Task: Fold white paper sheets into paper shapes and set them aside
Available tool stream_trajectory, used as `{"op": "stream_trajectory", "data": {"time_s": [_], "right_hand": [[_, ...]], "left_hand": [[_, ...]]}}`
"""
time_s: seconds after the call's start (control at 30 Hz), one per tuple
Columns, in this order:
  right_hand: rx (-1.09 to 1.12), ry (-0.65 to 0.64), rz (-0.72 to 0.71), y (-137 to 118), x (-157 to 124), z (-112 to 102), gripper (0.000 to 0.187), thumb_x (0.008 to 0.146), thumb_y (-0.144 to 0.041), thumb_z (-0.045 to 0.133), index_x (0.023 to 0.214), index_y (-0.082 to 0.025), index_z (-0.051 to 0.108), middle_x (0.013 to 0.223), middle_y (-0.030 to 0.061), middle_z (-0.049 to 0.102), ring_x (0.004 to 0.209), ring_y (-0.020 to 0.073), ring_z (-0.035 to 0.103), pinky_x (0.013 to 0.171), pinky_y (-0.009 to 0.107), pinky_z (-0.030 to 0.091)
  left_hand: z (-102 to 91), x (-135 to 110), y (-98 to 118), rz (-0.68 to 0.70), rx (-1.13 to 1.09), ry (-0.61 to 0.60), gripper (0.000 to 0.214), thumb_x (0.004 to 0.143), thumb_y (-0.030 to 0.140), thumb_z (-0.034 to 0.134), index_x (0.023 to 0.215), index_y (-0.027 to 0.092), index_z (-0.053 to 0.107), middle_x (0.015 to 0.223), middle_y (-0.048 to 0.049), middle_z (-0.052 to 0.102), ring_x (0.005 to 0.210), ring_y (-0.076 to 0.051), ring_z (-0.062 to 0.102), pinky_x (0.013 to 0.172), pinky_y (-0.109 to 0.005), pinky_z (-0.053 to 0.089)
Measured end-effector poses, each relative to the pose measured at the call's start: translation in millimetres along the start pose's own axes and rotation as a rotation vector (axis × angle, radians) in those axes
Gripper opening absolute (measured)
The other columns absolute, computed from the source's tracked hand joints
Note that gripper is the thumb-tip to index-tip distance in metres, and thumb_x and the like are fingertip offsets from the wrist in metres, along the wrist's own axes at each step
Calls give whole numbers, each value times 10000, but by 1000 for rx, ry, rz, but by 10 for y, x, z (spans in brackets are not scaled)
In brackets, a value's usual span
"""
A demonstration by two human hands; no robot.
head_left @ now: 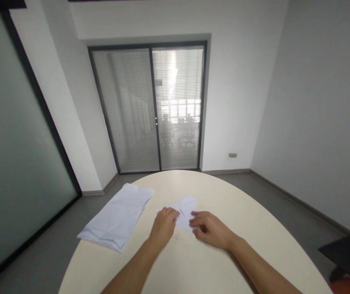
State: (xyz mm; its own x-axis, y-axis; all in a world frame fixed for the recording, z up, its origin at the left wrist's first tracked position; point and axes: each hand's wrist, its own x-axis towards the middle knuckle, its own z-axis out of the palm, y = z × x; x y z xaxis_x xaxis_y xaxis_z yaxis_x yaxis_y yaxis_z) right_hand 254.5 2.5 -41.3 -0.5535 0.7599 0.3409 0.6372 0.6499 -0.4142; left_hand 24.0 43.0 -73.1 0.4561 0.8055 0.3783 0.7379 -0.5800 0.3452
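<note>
Folded white paper (pixel 188 206) lies on the pale table (pixel 214 269), right of the white paper stack (pixel 118 216). My left hand (pixel 163 222) covers its left side; I can't tell if it pinches. My right hand (pixel 210 229) is loose at its right edge.

Left of the table's (pixel 190 269) centre: the left forearm (pixel 135 265) is bare over its visible length and tapers to a narrower left wrist (pixel 154 242). The left hand (pixel 163 225) is bare, with a rounded back and slender left fingers (pixel 171 212). Right of the table's centre: the right forearm (pixel 259 263) is likewise bare and tapered. The right hand (pixel 212 230) is bare, with a broad back and slender, round-tipped right fingers (pixel 197 221). Fingernail detail is too blurred to resolve.
</note>
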Motion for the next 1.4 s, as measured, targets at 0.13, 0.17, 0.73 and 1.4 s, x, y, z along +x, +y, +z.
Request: {"op": "stream_trajectory", "data": {"time_s": [0.13, 0.17, 0.73, 1.4], "right_hand": [[31, -7, -51, -24, -8, 13, 282, 790, -201, 604, 1023, -233, 759, 1076, 49, 752, 1174, 245, 622, 1042, 390, 462], [39, -7, -68, -19, -10, 25, 289, 786, -200, 608, 1031, -231, 757, 1077, 53, 752, 1171, 245, 623, 1037, 391, 465], [-35, -74, 213, 180, -7, 166, 497, 983, -460, 396, 1395, -220, 536, 1485, 116, 458, 1409, 294, 371, 1160, 516, 274], [-86, -214, 287, 68, -72, 84, 681, 939, -637, 361, 1522, -293, 293, 1596, 78, 242, 1488, 293, 154, 1193, 550, 83]], "left_hand": [[-14, -1, 21, 27, 38, -32, 227, 916, 136, 483, 1001, 214, 679, 1020, -40, 688, 986, -216, 579, 917, -365, 456], [-12, -9, 26, 36, 34, -18, 197, 920, 175, 503, 1005, 213, 677, 1029, -42, 682, 997, -216, 574, 922, -361, 459], [30, -106, 69, 3, 42, -90, 512, 853, 455, 591, 1301, 208, 600, 1447, -94, 506, 1344, -282, 431, 1163, -447, 309], [-113, -146, 174, -6, 50, -302, 675, 903, 632, 439, 1490, 308, 367, 1601, -56, 243, 1483, -311, 157, 1198, -532, 140]]}}
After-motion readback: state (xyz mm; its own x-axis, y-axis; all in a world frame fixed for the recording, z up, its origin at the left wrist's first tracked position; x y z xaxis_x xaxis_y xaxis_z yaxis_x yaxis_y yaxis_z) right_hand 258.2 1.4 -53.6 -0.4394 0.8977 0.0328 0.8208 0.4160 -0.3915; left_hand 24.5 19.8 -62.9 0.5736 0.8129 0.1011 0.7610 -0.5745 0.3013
